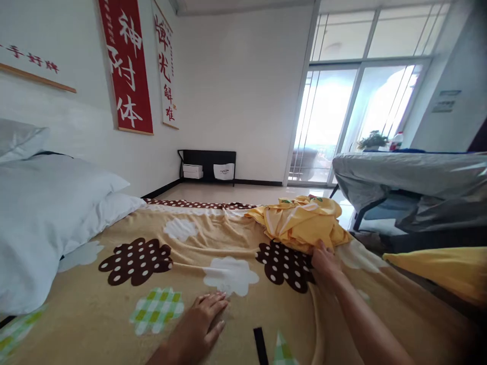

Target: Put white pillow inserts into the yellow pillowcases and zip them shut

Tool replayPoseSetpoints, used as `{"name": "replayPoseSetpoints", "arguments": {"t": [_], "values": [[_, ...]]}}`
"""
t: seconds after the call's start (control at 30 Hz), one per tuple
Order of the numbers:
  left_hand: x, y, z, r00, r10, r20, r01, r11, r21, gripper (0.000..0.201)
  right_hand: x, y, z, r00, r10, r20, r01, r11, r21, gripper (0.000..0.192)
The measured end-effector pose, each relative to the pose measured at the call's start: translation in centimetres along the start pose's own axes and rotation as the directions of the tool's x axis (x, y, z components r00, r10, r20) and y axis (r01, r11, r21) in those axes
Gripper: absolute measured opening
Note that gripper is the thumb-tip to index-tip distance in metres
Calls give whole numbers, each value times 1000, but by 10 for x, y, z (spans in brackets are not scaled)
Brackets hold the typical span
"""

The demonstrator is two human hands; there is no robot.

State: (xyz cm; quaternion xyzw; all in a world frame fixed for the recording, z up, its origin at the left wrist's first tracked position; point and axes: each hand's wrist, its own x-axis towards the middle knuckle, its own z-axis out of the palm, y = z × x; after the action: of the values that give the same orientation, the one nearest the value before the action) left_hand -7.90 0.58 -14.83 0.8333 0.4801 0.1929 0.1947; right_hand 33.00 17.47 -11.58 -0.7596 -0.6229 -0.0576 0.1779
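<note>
A tan blanket (228, 243) with flower and cloud-like patches in brown polka dot, white and green check covers the bed. My left hand (203, 319) lies palm down on it, fingers stretched out and holding nothing. At the far right part of the blanket sits a bunched yellow cloth (304, 223) with white and green print. Its near edge is gripped by my right hand (325, 261), the fingertips partly hidden in the folds. What kind of cloth item it is, I cannot tell. A short black strip (261, 345) rests on the blanket between my forearms.
White pillows (57, 213) are piled at the left. On the right stand a plastic-covered table (411, 172) and another yellow fabric piece (441, 268). Beyond the bed, a low black rack (207, 165) stands against the wall, near glass sliding doors (327, 121).
</note>
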Motion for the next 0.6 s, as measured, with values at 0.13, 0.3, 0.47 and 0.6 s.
{"name": "replayPoseSetpoints", "arguments": {"t": [0.13, 0.3, 0.47, 0.6], "values": [[6, 8, -4, 1000, -2, -16, 4, 994, 113, 42, 5, 21, 4, 987, 107, -122, -82, 978, 191, 35], [5, 7, -2, 1000, 25, 2, -25, 993, 115, 43, 15, 30, -31, 938, 199, -284, -39, 874, 484, 45], [0, 5, -2, 999, 32, -3, -32, 994, 100, 45, 0, 34, -65, 875, 311, -370, 1, 764, 645, 41], [-2, 5, -1, 999, 33, 3, -33, 994, 103, 46, -25, 40, -79, 828, 447, -339, -121, 733, 670, 26]]}}
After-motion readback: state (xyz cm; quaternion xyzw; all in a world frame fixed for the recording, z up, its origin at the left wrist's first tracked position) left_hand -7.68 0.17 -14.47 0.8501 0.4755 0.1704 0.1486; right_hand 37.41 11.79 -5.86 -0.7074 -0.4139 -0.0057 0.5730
